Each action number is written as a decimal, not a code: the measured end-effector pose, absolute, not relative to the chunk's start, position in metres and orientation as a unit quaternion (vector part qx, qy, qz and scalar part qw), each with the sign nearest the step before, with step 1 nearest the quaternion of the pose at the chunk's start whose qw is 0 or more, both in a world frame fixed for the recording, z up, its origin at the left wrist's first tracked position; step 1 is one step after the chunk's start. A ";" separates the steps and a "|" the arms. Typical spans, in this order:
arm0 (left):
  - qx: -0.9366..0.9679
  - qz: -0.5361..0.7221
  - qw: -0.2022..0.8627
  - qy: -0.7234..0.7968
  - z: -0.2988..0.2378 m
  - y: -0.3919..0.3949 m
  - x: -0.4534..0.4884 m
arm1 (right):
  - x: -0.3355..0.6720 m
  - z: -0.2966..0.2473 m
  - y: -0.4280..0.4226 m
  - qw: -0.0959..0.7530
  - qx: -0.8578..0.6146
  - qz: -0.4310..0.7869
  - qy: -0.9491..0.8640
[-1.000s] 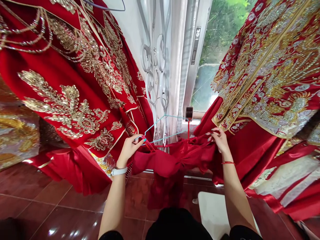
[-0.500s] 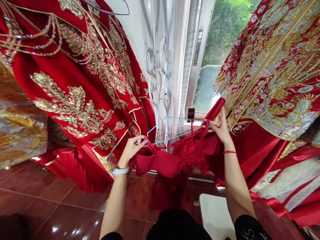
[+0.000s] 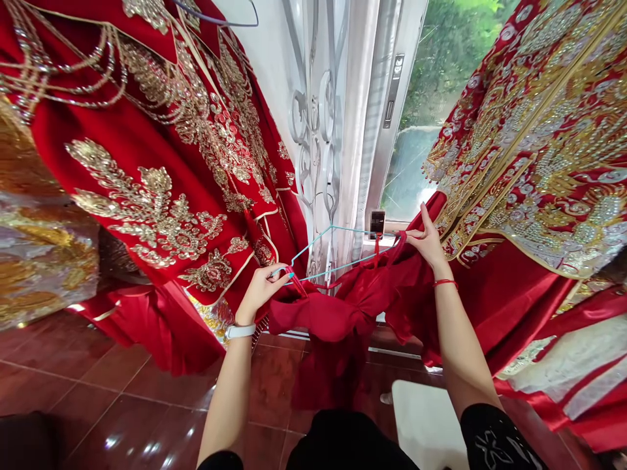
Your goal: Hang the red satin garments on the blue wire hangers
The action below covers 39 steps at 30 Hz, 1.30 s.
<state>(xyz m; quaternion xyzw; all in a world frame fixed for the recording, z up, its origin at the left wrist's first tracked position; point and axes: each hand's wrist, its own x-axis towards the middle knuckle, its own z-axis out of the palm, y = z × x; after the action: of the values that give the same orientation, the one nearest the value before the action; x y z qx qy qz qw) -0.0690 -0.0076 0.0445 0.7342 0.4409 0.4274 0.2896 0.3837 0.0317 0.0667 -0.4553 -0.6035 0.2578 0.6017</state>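
L hand (image 3: 259, 294), R hand (image 3: 427, 245) hold blue hanger (image 3: 313, 247) crosswise, red dress (image 3: 343, 313) below.

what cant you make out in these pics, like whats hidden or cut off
Head view, the only one:
- Where the red dress straps meet the blue hanger: hidden by the left hand and right hand.
- Top of the embroidered red robe: cut off by the top edge.
- Small dark object by the window: too small to identify.
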 end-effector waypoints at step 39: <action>0.286 0.657 0.347 0.605 -0.059 -0.026 -0.088 | 0.277 0.074 0.023 0.446 -0.482 0.072 -0.750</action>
<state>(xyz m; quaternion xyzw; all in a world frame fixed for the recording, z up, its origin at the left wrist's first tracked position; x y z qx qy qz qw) -0.0879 -0.0264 -0.0588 0.2855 0.6054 0.6568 0.3472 0.2768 0.0227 0.0738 -0.4822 -0.7503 0.0721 0.4464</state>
